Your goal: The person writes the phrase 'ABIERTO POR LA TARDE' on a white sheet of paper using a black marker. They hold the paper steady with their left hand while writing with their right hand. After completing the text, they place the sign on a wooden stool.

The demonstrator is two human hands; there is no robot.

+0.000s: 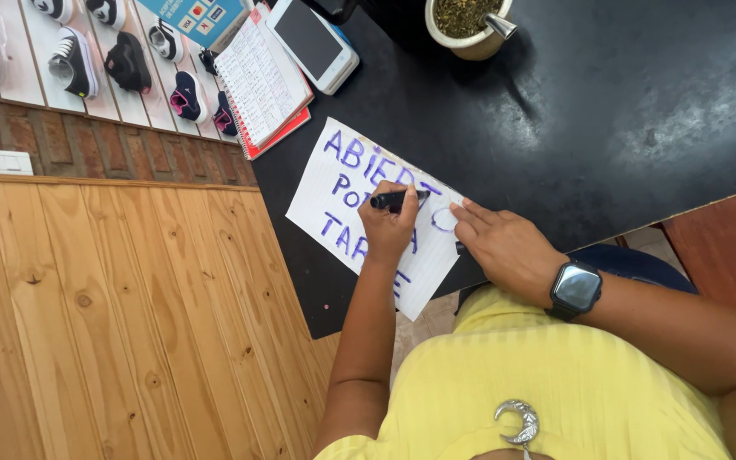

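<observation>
A white sheet of paper (347, 183) with purple hand-drawn letters lies on the black counter (606, 119). My left hand (388, 226) is closed around a dark marker (398, 200), whose tip rests on the paper. My right hand (504, 247) lies flat on the paper's right edge, fingers spread, pressing it down. A dark smartwatch (575, 290) is on my right wrist.
A spiral notebook (261, 81) with a red cover and a white handheld device (313, 43) lie at the counter's far left. A pale cup of dry herb with a metal straw (468, 24) stands behind. Small shoes (129, 64) hang on the slatted wall; wooden panelling is at left.
</observation>
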